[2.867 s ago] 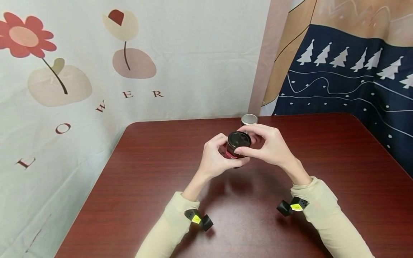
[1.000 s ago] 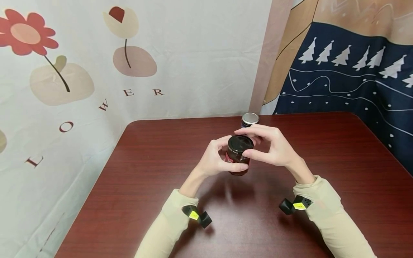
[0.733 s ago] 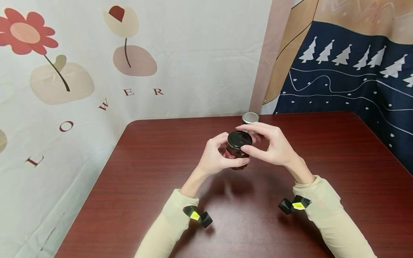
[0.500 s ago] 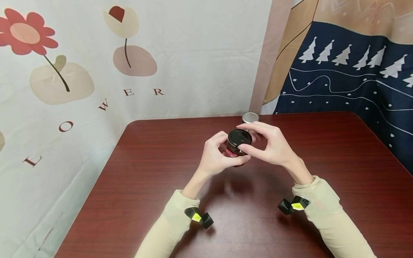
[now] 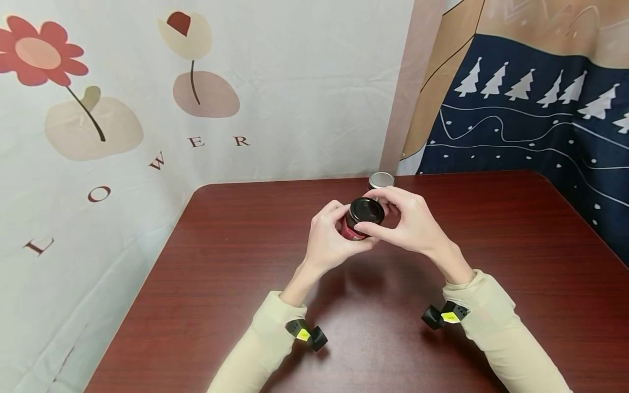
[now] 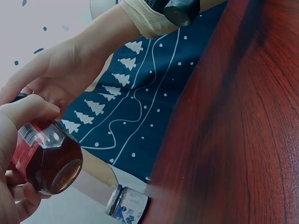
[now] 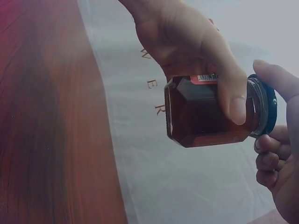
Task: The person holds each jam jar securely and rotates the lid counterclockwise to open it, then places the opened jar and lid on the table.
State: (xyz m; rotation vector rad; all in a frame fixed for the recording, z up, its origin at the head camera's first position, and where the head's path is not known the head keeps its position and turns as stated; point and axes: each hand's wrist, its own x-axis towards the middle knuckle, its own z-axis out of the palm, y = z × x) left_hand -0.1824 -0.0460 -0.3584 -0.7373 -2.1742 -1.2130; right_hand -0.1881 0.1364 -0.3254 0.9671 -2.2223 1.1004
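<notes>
Above the table, my left hand (image 5: 326,240) grips the body of a faceted glass jar (image 7: 205,112) with dark amber contents and a red label (image 6: 29,147). A black lid (image 5: 367,210) sits on the jar. My right hand (image 5: 413,221) pinches the rim of this lid, thumb at the near side and fingers at the far side. The right wrist view shows the left thumb (image 7: 237,105) across the glass just below the lid. Part of the label is hidden behind the left hand.
A second jar (image 5: 381,180) with a silver lid stands near the back edge of the dark red wooden table (image 5: 236,284); its white and blue label shows in the left wrist view. Printed cloths (image 5: 304,98) hang behind and beside the table.
Over the last second the jar has risen slightly and tilted, showing more red label. My right thumb has slid leftward round the lid's near rim. The second jar has stayed in place.
</notes>
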